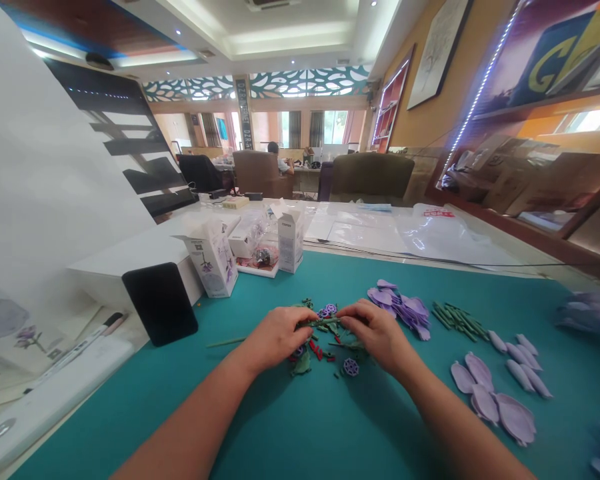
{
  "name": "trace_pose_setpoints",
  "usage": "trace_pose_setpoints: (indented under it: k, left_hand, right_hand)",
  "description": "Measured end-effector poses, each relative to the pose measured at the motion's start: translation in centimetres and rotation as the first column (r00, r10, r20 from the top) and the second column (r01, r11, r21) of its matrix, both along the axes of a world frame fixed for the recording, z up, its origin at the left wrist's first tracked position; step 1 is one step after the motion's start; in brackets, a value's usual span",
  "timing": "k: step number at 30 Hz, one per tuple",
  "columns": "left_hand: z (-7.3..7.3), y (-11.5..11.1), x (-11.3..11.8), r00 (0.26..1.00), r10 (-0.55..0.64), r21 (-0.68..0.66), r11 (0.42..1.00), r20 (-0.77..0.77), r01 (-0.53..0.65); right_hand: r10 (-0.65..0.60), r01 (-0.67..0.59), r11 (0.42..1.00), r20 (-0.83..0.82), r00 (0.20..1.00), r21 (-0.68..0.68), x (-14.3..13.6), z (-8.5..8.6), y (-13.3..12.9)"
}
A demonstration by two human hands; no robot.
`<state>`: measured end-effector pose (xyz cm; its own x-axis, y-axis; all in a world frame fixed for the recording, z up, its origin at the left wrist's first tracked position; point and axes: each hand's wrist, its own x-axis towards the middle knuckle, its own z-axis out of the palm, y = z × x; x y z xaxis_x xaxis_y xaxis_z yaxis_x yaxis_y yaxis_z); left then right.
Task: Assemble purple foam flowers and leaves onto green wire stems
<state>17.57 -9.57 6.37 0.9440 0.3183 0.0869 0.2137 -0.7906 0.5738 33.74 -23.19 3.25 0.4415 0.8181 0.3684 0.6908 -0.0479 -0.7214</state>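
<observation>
Both my hands meet above a small pile of parts at the middle of the green mat. My left hand (279, 333) is closed, thumb and fingers pinching a thin green toy flower stem (326, 322). The other end of that stem sits in the fingertips of my right hand (373, 332), closed as well. Below and around them lie small red pieces (316, 349), a purple spoked wheel piece (351, 367), more purple wheels (327, 311) and a green leaf piece (303, 363). A thin green rod (225, 343) sticks out left of my left hand; whether it joins the stem is hidden.
Purple petals (405, 310), green sticks (459, 320), pale bud pieces (523, 360) and larger petals (495, 400) lie to the right. A black tablet-like panel (160, 303) stands at left, near white boxes (291, 240). A person sits far back by a chair (257, 175).
</observation>
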Motion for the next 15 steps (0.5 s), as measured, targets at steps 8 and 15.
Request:
trace_pose_setpoints:
  k: [8, 15]
  left_hand:
    - [0.15, -0.13, -0.26, 0.999, 0.040, -0.252, 0.967, -0.032, -0.047]
    - [0.22, 0.00, -0.14, 0.998, 0.036, -0.307, 0.951, -0.048, -0.049]
  right_hand:
    - [-0.065, 0.065, 0.998, -0.088, 0.994, -0.005, -0.13, 0.54, 0.05]
    - [-0.033, 0.026, 0.999, -0.191, 0.981, -0.037, -0.19, 0.59, 0.06]
